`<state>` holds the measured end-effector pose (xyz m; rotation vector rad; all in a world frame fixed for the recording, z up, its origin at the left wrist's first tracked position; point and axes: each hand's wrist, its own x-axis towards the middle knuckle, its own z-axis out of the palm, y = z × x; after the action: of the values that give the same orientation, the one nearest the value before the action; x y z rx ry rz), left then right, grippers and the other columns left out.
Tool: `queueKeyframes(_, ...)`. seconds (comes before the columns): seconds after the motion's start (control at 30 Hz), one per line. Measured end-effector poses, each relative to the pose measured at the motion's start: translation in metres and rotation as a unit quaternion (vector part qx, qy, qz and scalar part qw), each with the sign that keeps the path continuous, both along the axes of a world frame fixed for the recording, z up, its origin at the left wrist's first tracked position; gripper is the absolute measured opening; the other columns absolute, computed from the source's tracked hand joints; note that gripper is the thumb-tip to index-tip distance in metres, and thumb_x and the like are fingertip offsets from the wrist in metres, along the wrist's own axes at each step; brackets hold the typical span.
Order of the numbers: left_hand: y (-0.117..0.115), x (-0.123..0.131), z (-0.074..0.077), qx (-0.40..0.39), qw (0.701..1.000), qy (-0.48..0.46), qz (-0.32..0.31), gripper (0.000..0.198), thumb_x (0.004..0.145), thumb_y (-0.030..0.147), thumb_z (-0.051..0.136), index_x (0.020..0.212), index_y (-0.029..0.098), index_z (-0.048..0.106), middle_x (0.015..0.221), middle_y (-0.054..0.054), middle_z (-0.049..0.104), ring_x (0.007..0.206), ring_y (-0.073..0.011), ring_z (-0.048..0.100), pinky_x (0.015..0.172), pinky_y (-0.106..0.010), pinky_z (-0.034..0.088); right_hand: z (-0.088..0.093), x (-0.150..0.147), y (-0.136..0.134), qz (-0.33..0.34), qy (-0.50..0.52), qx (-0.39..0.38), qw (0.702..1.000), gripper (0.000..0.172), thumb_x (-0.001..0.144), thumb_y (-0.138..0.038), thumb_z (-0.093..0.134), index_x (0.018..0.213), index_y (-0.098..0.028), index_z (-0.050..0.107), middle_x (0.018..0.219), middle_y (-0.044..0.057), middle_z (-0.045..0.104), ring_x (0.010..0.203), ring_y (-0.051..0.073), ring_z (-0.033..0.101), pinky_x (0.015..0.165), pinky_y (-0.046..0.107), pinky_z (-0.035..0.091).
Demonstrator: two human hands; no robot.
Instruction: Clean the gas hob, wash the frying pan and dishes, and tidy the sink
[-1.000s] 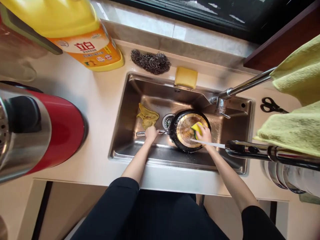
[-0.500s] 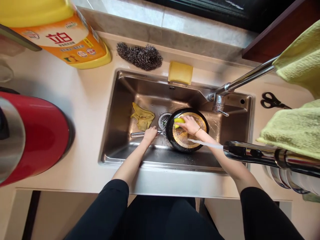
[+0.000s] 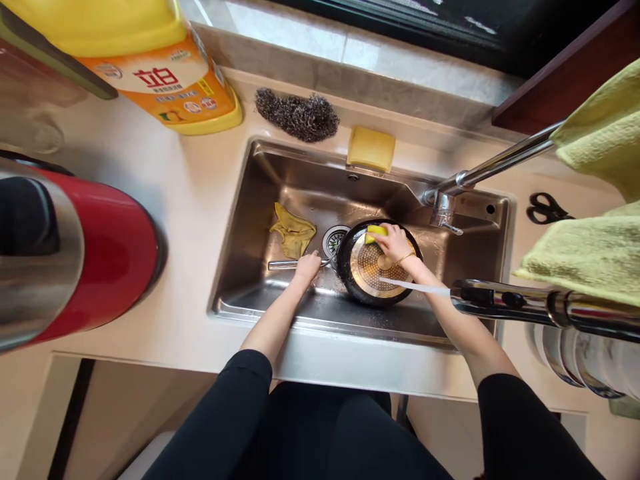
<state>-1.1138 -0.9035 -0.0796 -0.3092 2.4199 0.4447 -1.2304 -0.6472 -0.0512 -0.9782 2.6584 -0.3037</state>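
Observation:
Bottom side up in the steel sink (image 3: 300, 313) lies a black frying pan (image 3: 360, 287). My left hand (image 3: 307, 268) is wrapped round its metal handle (image 3: 283, 265). A yellow sponge (image 3: 375, 233) is gripped in my right hand (image 3: 397, 243) and pressed on the pan's dotted base. From the faucet spout (image 3: 485, 295) at the right, a stream of water (image 3: 415, 287) falls onto the base, passing by my right forearm. A crumpled yellow cloth (image 3: 294, 232) lies on the sink floor, beyond the handle. The drain (image 3: 334, 241) shows left of the pan.
Steel wool (image 3: 297, 115) and another yellow sponge (image 3: 371, 148) sit behind the sink. To the left stand a large detergent bottle (image 3: 170, 80) and a red kettle (image 3: 110, 253). At the right are black scissors (image 3: 547, 208), yellow-green towels (image 3: 585, 253) and stacked dishes (image 3: 570, 353).
The right hand has slid the sponge slightly across the pan's base, toward its far edge. My left hand keeps its hold on the handle. The whole view has shifted a little.

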Motion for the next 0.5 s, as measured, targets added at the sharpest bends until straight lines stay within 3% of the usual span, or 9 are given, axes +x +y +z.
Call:
queueKeyframes(0.07,0.0,0.0,-0.002,-0.003,1.0,0.004,0.0,0.019,0.083,0.008,0.052,0.088,0.01,0.071,0.112,-0.019,0.057,0.109,-0.0312,0.06,0.095,-0.038,0.046,0.001,0.0,-0.002,-0.008,-0.001,0.0,1.0,0.037,0.093,-0.027,0.044,0.124,-0.035,0.061,0.13,0.01,0.047,0.107,0.028,0.039,0.086,0.042,0.033)
queueKeyframes(0.17,0.0,0.0,-0.004,-0.007,1.0,0.008,0.003,0.018,0.083,0.009,0.053,0.087,0.011,0.071,0.105,-0.018,0.059,0.108,-0.0311,0.06,0.093,-0.037,0.047,0.004,0.012,-0.008,0.076,-0.034,-0.003,0.997,0.037,0.092,-0.028,0.046,0.126,-0.036,0.06,0.129,0.01,0.048,0.109,0.028,0.039,0.087,0.042,0.033)
queueKeyframes(0.23,0.0,0.001,-0.004,-0.01,1.0,0.009,0.007,0.018,0.084,0.011,0.053,0.087,0.011,0.071,0.103,-0.018,0.059,0.108,-0.0312,0.06,0.092,-0.037,0.047,0.004,0.016,-0.007,0.092,-0.041,-0.006,0.995,0.035,0.092,-0.03,0.046,0.124,-0.038,0.061,0.131,0.009,0.048,0.111,0.028,0.039,0.089,0.043,0.033)
queueKeyframes(0.3,0.0,0.001,-0.004,-0.012,1.0,0.01,0.009,0.018,0.084,0.011,0.053,0.087,0.011,0.071,0.104,-0.018,0.06,0.108,-0.0313,0.06,0.093,-0.038,0.047,-0.001,0.014,0.001,0.016,-0.024,-0.013,1.0,0.034,0.092,-0.031,0.047,0.121,-0.038,0.062,0.132,0.009,0.048,0.111,0.028,0.04,0.089,0.044,0.034)
queueKeyframes(0.37,-0.001,0.001,-0.003,-0.012,1.0,0.011,0.007,0.018,0.084,0.011,0.054,0.087,0.011,0.071,0.106,-0.019,0.06,0.108,-0.0314,0.06,0.094,-0.038,0.046,-0.01,0.01,0.017,-0.105,-0.007,-0.043,0.994,0.033,0.091,-0.031,0.048,0.119,-0.035,0.065,0.129,0.01,0.05,0.11,0.028,0.043,0.091,0.046,0.036)
queueKeyframes(0.43,-0.001,0.002,-0.003,-0.009,1.0,0.013,0.0,0.017,0.083,0.011,0.054,0.087,0.011,0.071,0.109,-0.019,0.059,0.108,-0.0321,0.06,0.094,-0.04,0.045,-0.018,0.009,0.036,-0.21,-0.024,-0.116,0.971,0.032,0.089,-0.035,0.049,0.113,-0.028,0.068,0.121,0.011,0.055,0.108,0.027,0.047,0.093,0.047,0.038)
queueKeyframes(0.5,-0.001,0.002,-0.003,-0.008,1.0,0.016,-0.007,0.018,0.083,0.01,0.052,0.087,0.01,0.07,0.11,-0.02,0.059,0.108,-0.0332,0.06,0.094,-0.042,0.045,-0.02,0.015,0.055,-0.295,-0.077,-0.225,0.925,0.035,0.087,-0.041,0.05,0.106,-0.021,0.071,0.11,0.011,0.062,0.102,0.024,0.054,0.093,0.046,0.042)
